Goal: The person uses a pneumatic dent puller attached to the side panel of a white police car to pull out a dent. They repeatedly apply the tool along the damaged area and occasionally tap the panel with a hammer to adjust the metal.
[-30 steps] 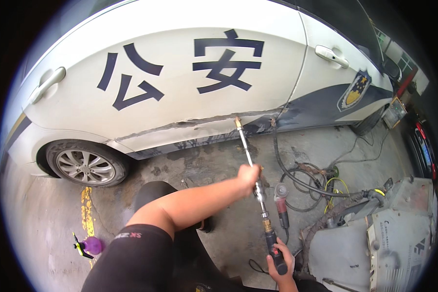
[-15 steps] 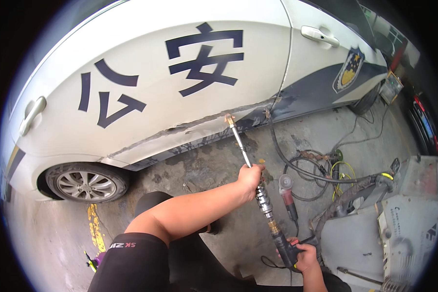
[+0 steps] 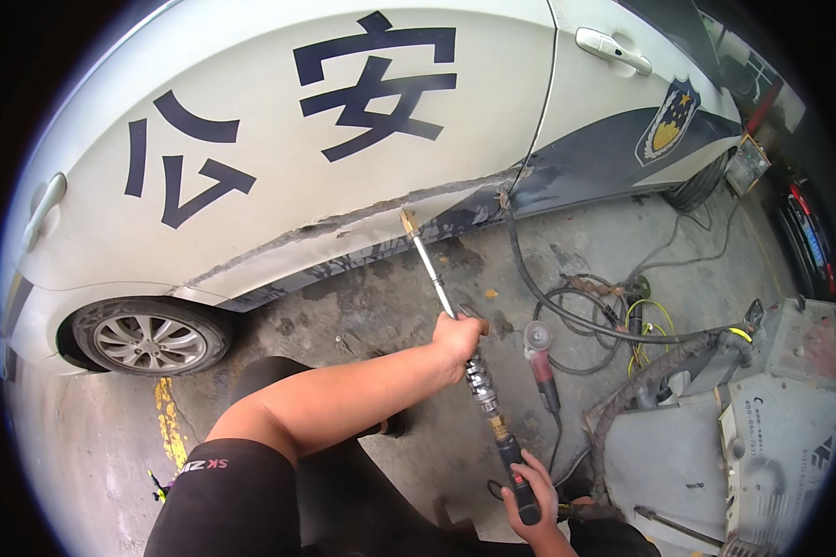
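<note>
A person's two bare hands hold a long metal pulling tool [image 3: 424,257] slantwise beside a white car [image 3: 279,200]. The left hand [image 3: 460,345] is closed around the middle of the shaft; the right hand [image 3: 533,492] curls around the black rear handle. The tool's brass tip is at the scraped crease [image 3: 344,220] low on the car's side; whether it touches cannot be told. On the concrete floor, right of the shaft, an angle grinder [image 3: 542,367] lies near coiled cables [image 3: 581,322].
</note>
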`<state>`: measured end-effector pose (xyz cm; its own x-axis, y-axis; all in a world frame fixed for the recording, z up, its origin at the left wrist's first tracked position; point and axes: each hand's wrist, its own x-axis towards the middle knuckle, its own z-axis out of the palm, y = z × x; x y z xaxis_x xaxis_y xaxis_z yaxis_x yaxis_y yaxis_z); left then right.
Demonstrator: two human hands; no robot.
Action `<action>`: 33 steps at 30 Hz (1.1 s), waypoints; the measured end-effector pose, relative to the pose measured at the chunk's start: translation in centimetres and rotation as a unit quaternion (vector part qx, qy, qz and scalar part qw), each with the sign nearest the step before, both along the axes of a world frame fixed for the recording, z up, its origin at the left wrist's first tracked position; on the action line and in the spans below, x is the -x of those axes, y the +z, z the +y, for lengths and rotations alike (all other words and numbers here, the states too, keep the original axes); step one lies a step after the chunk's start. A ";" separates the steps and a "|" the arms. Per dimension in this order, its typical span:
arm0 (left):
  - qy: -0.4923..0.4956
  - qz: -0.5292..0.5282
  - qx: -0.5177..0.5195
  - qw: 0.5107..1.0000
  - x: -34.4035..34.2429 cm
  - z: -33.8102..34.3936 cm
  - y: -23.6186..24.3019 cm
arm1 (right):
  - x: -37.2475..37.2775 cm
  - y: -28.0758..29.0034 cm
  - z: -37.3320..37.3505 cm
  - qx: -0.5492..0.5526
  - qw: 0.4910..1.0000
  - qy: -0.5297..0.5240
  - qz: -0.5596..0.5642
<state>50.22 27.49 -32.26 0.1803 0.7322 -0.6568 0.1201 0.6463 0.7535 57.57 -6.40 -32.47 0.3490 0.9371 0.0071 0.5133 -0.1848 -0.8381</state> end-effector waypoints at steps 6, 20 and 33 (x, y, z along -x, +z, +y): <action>-0.038 -0.044 0.006 0.998 -0.2 0.5 0.5 | 0.1 -0.1 0.0 -0.029 0.999 -0.019 0.002; -0.080 -0.073 0.008 0.994 -0.8 1.6 0.0 | 0.1 0.3 0.4 -0.086 0.995 -0.043 -0.020; -0.088 -0.094 0.024 0.991 -1.0 2.1 -0.1 | 0.0 0.5 0.6 -0.081 0.996 -0.036 -0.029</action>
